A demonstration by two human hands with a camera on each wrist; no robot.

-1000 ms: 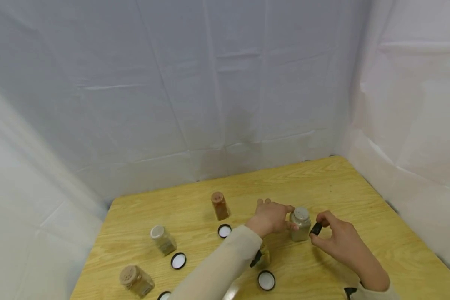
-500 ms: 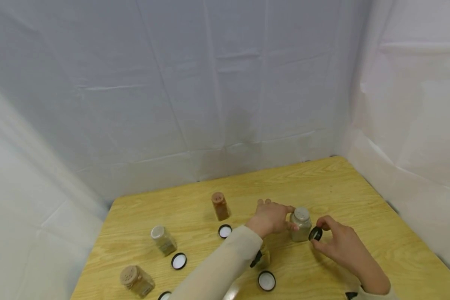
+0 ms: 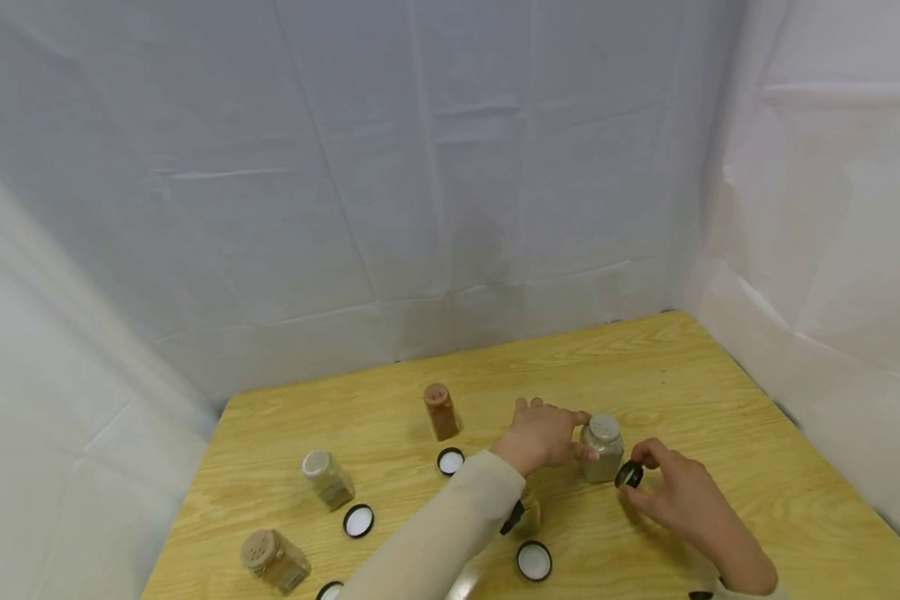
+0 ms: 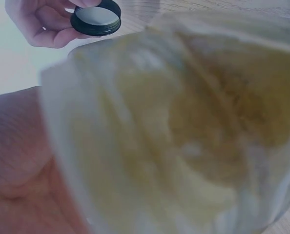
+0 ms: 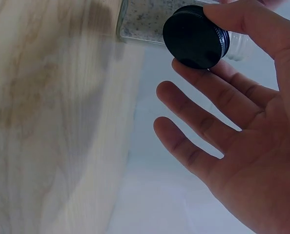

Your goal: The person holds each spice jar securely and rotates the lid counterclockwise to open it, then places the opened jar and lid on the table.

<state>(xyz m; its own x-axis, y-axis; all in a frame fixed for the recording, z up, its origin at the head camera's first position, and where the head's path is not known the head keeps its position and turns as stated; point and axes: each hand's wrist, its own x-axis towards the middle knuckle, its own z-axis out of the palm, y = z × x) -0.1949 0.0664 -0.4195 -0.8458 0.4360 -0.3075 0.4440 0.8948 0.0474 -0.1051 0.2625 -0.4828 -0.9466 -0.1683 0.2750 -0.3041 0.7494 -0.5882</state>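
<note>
In the head view my left hand [image 3: 542, 437] holds a glass spice jar [image 3: 604, 460] upright on the table, thumb and a finger at its near-left side. A pale shaker top covers this jar, and the right wrist view shows speckled grey contents. Just right of it, my right hand [image 3: 681, 493] pinches a black screw lid [image 3: 629, 474] between thumb and fingers, tilted on edge and apart from the jar. The lid's pale inside faces the left wrist camera. A yellowish jar [image 4: 184, 126] looms blurred before that camera; in the head view my left forearm partly hides it.
A red-brown spice jar [image 3: 441, 412] stands behind the left forearm. Two more jars, one greenish [image 3: 327, 482] and one tan [image 3: 274, 563], stand at left. Several black lids lie inside-up, including one near the front [image 3: 534, 561]. White sheeting [image 3: 450, 183] encloses the wooden table [image 3: 667, 367].
My right hand has turned the lid from edge-on so its inner side shows, and lowered it slightly. The left hand and its jar have stayed in place.
</note>
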